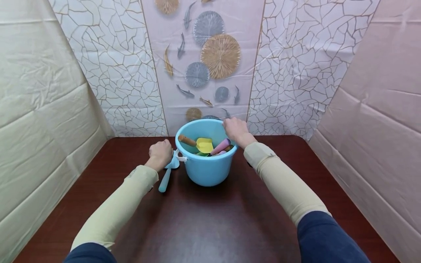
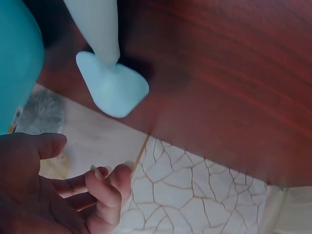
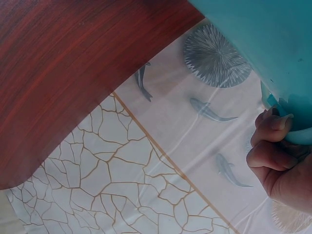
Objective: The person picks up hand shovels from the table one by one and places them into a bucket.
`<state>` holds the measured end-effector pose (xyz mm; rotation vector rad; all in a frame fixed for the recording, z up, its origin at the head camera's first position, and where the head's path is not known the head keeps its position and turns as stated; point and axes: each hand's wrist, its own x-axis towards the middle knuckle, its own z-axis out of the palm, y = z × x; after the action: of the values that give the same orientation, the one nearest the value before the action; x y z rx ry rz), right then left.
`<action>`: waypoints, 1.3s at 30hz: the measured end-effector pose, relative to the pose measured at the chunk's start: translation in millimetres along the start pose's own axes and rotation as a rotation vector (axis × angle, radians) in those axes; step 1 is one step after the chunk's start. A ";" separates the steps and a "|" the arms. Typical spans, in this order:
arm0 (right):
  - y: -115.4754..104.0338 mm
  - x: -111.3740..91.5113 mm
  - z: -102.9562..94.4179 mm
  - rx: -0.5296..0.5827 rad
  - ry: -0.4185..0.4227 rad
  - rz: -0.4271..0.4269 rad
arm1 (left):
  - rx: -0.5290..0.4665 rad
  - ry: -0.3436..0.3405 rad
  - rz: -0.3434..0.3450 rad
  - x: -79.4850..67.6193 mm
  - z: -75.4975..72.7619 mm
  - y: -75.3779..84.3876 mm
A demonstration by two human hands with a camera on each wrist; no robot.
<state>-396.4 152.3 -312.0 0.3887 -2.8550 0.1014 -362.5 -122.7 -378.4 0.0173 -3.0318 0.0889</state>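
Note:
A light blue bucket (image 1: 208,171) stands upright on the table. My right hand (image 1: 235,130) grips its rim at the far right; the right wrist view shows that hand's (image 3: 280,163) fingers curled over the edge. Inside lie a yellow shovel (image 1: 204,145) with a brown handle, a pink-handled tool (image 1: 220,147) and other pieces partly hidden by the bucket wall. Left of the bucket, a light blue toy shovel (image 2: 114,90) rests on the table. Over its blade end hovers my left hand (image 1: 160,154), fingers loosely bent and holding nothing.
The dark red-brown table (image 1: 210,226) ends at a patterned cloth backdrop (image 1: 204,54). Pale fabric walls (image 1: 39,98) rise on both sides. A white handle piece (image 1: 181,157) sits at the bucket's left side, close to the shovel.

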 end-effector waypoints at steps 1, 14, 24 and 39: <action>-0.1 0.0 -0.4 0.000 0.002 -0.001 | -0.015 -0.010 -0.007 -0.8 1.7 1.0; -2.1 -2.0 -1.0 -0.013 -0.002 0.003 | -0.071 -0.153 -0.064 -4.5 27.5 3.2; -2.6 -0.9 -2.4 -0.016 0.006 -0.003 | -0.064 -0.196 -0.043 -5.7 37.7 3.7; -0.3 -1.6 -1.3 -0.002 0.023 -0.016 | -0.068 -0.267 -0.043 -1.6 55.1 6.3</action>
<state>-394.5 152.6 -311.1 0.4067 -2.8286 0.0997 -367.0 -119.6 -433.6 0.0955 -3.2973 -0.0224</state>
